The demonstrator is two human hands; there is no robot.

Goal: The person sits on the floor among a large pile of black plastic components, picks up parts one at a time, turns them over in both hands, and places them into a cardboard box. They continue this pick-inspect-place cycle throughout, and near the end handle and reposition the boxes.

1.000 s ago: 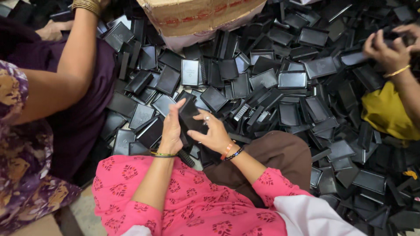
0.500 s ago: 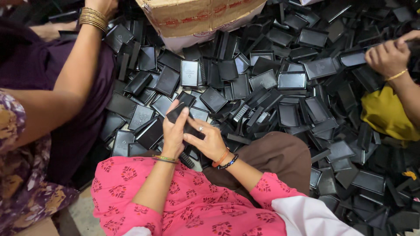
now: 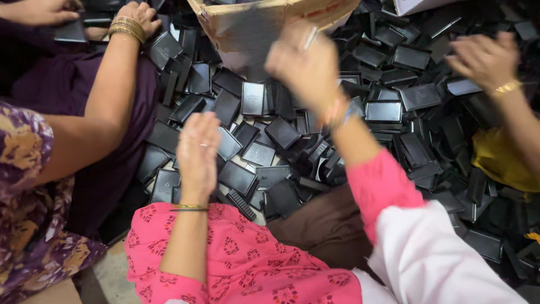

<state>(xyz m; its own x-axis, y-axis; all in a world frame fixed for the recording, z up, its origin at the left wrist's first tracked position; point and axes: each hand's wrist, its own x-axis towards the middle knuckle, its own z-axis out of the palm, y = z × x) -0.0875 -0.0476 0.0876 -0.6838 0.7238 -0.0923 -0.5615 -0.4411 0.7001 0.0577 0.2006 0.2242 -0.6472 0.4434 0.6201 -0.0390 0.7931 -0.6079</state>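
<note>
Right hand (image 3: 304, 62) raised, motion-blurred, by cardboard box (image 3: 270, 22); grip impossible to tell. Left hand (image 3: 198, 147) open, empty, fingers straight, above heap of black plastic trays (image 3: 281, 132). 2 co-workers' hands at left (image 3: 134, 17) and right (image 3: 484, 56) over same heap.

Left hand (image 3: 197, 147) is raised just above the person's pink-clad knee, the landmark here: fingers together, extended, slightly curled, back of hand toward the camera, holding nothing visible. Left forearm bare, thin bangle at the wrist. Right hand (image 3: 304, 65) is lifted higher, up and right of that knee, motion-blurred; grip indeterminate. Right wrist bears bangles; pink sleeve covers the upper arm.
</note>
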